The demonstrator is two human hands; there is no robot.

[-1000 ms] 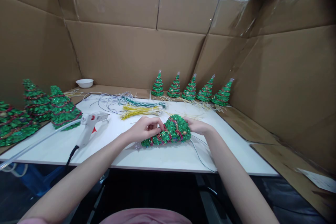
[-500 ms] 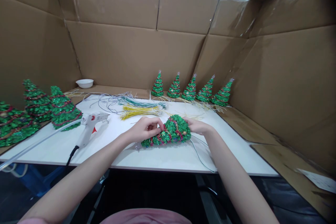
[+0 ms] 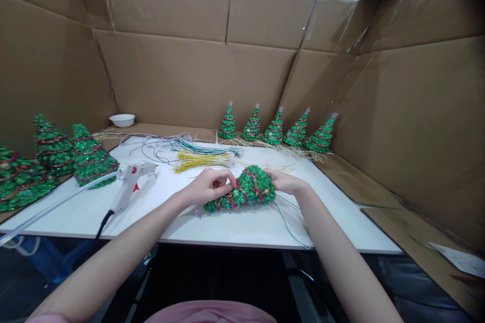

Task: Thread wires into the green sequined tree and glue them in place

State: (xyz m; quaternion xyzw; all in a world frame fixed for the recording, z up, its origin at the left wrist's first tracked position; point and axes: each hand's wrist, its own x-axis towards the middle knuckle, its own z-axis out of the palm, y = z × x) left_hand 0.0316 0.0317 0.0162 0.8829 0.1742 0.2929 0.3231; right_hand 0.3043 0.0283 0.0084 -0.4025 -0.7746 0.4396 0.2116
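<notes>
A green tinsel Christmas tree (image 3: 252,189) lies on its side on the white table, wrapped in red garland with small coloured ornaments. Its star tip points left and its base faces right. My left hand (image 3: 212,185) is closed in a pinch against the tree's upper side; whatever sits between thumb and forefinger is too small to make out. At the base, my right hand (image 3: 282,181) grips the tree, its fingertips hidden behind the rim. Thin green wires (image 3: 286,222) trail from the base across the tabletop towards the front edge.
A white glue gun (image 3: 129,186) stands at the left, its clear glue stick jutting out. Bundles of yellow wires (image 3: 202,161) and green wires (image 3: 204,149) lie behind my hands. Several trees line the back right; larger trees (image 3: 93,156) stand left. Cardboard walls (image 3: 170,75) surround the table.
</notes>
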